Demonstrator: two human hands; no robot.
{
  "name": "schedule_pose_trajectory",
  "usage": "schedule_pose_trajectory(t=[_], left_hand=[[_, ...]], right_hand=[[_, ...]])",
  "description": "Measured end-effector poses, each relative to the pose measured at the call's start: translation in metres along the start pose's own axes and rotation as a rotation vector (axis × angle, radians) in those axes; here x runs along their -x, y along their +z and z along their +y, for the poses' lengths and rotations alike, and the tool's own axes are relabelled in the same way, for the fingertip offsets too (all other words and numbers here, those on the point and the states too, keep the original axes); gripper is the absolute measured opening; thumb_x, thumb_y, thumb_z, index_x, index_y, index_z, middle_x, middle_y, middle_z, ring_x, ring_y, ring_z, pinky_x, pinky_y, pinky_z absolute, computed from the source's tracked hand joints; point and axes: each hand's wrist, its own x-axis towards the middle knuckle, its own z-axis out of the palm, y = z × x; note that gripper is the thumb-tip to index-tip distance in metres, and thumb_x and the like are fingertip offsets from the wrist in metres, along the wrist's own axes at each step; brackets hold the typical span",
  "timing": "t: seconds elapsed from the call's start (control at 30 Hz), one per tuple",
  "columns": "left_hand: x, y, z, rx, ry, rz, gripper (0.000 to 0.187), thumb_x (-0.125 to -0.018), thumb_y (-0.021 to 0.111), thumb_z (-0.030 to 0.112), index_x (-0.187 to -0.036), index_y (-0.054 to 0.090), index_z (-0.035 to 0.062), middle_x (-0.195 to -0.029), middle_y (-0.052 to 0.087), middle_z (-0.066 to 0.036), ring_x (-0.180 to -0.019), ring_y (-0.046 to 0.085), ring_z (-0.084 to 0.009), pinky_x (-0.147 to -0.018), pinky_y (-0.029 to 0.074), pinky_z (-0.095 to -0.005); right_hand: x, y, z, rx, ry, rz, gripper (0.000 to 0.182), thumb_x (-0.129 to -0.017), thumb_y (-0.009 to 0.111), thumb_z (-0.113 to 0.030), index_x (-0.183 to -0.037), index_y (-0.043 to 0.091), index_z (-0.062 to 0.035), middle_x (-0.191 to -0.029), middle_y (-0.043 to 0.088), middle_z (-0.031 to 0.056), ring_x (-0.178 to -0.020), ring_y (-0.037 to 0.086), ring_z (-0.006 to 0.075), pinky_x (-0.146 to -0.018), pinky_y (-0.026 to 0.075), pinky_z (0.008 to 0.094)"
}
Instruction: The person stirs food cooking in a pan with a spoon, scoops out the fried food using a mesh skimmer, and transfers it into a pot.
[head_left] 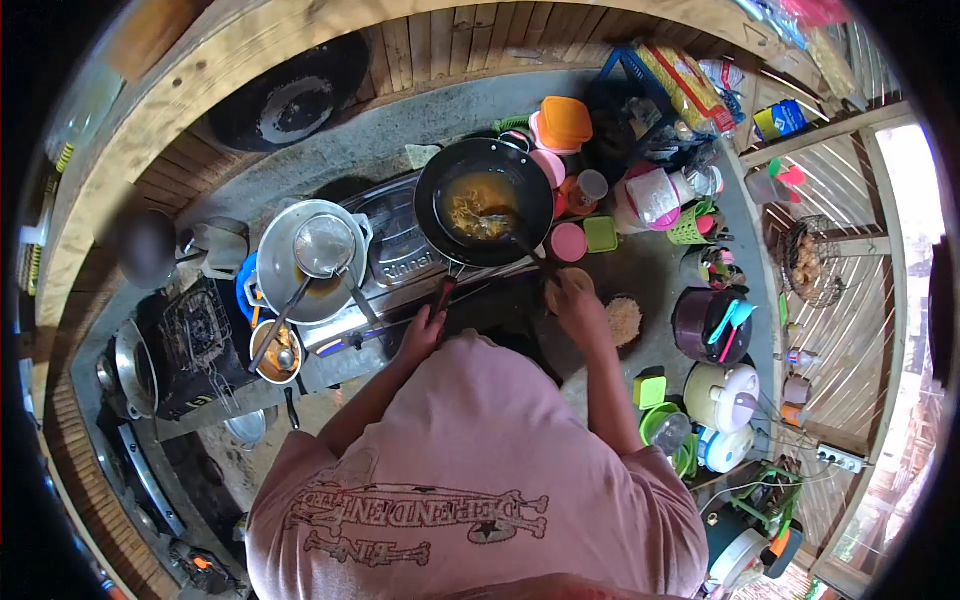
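Note:
A black wok (435, 225) sits on the right side of a two-burner stove (405, 262), with noodle-like strands (468, 212) in yellowish liquid inside it. My left hand (424, 333) is closed around the wok's dark handle (445, 293). With my right hand (580, 310) I grip a spatula (534, 252), its dark blade down among the strands. Just below that hand lies a round, light brown item (566, 284), partly hidden, and a bowl of pale grains (624, 322) is close to my right wrist.
A grey pot (272, 262) with a strainer (324, 246) across it stands on the left burner. Lidded containers (565, 122) crowd the right of the wok. A purple pot (690, 328) and a rice cooker (712, 395) line the right side. A small pan (266, 362) holds orange-brown contents.

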Motion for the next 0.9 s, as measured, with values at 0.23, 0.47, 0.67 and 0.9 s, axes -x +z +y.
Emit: schedule_pose_trajectory(t=[0.23,0.47,0.67,0.9], left_hand=[[0.019,0.018,0.032,0.009,-0.025,0.176,0.028,-0.098,0.06,0.036,-0.093,0.053,0.0094,-0.068,0.05,-0.002,-0.062,0.049,-0.0137,-0.055,0.039,-0.0317],[0.03,0.04,0.035,0.123,-0.035,0.153,0.023,-0.1,0.059,0.031,-0.09,0.055,0.0114,-0.07,0.048,0.003,-0.062,0.045,-0.0091,-0.055,0.035,-0.0283],[0.026,0.053,0.016,0.352,-0.074,0.145,0.022,-0.099,0.06,0.027,-0.087,0.05,0.0129,-0.061,0.041,0.006,-0.052,0.039,-0.006,-0.048,0.03,-0.0257],[0.029,0.065,0.029,0.288,-0.119,0.252,0.028,-0.101,0.058,0.036,-0.088,0.052,0.0118,-0.054,0.038,0.007,-0.043,0.033,-0.0052,-0.04,0.023,-0.0257]], right_hand=[[0.007,-0.033,0.037,0.087,-0.028,0.038,0.036,-0.092,0.054,-0.012,-0.127,0.06,-0.0079,-0.098,0.066,0.0192,-0.09,0.066,0.0385,-0.075,0.053,0.0488],[-0.037,0.013,0.069,0.096,-0.183,0.103,0.032,-0.09,0.058,-0.017,-0.121,0.067,-0.0105,-0.104,0.069,0.0202,-0.09,0.069,0.0359,-0.078,0.055,0.0461],[-0.018,-0.048,0.095,0.052,-0.226,0.095,0.037,-0.092,0.055,-0.021,-0.126,0.065,-0.012,-0.108,0.069,0.0183,-0.101,0.066,0.0352,-0.084,0.054,0.0462],[-0.062,-0.007,0.117,-0.038,-0.315,0.082,0.033,-0.092,0.054,-0.02,-0.122,0.066,-0.0116,-0.104,0.067,0.02,-0.088,0.067,0.0379,-0.076,0.055,0.0476]])
